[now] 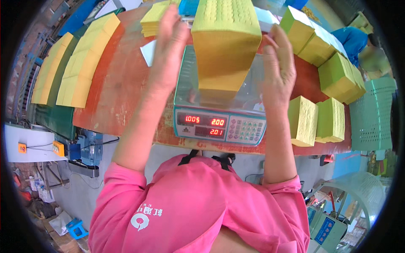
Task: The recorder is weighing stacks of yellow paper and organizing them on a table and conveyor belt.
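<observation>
Nearest the camera is the person's pink shirt point(198, 206), filling the lower middle, with both bare forearms rising from it toward the table. Just beyond the shirt runs the near edge of the red table point(122, 84), and sitting right at that edge is a digital scale point(219, 126) with a red-lit display and a keypad facing the person. On its clear platform stands a tall stack of yellow paper sheets point(223, 46), upright and squared, its base on the pan. The left hand point(171, 38) is raised just beside the stack's left face, fingers spread and released, palm turned toward the stack; whether it touches the paper cannot be told. The right hand point(278, 63) is likewise unclenched beside the stack's right face, fingers loose, gripping nothing. To the right of the scale, two short yellow-green bundles point(316, 120) stand close to the near table edge, leaving only a narrow gap for the right forearm. Left of the scale the red tabletop lies bare up to its left edge. Farther back on the right, more yellow-green blocks point(337, 76) line the table, with a pale green perforated basket point(373, 114) past its end. Far left, long rows of yellow paper point(80, 63) lie on a green surface.
</observation>
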Demonstrator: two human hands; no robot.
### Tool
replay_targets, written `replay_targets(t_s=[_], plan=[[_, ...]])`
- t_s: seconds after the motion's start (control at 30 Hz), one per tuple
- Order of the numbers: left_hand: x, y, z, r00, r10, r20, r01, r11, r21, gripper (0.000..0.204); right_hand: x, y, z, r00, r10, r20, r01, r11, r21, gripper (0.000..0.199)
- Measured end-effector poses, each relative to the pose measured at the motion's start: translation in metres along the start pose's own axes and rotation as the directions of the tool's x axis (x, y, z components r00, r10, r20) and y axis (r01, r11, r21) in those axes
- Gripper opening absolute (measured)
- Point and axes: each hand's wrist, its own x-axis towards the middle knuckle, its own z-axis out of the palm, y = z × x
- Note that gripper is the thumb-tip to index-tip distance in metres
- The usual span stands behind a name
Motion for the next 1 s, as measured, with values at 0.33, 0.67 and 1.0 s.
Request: replay_targets(t_s=[0.33, 0.67, 1.0], plan=[[-0.054, -0.056, -0.059, 0.896, -0.379, -0.229, 0.346, 0.922, -0.172, 0.064, -0.047, 0.025, -0.016, 0.969, 0.247, 0.017, -0.247, 0.969, 0.020, 0.045], [-0.064, -0.062, -0.059, 0.873, -0.418, -0.250, 0.383, 0.906, -0.179, 0.061, -0.058, 0.032, -0.013, 0.952, 0.307, 0.009, -0.307, 0.951, 0.038, 0.044], [0.024, -0.003, -0.033, 0.832, -0.530, -0.166, 0.509, 0.847, -0.154, 0.070, 0.012, 0.091, -0.010, 0.944, 0.320, 0.075, -0.326, 0.941, 0.086, 0.042]])
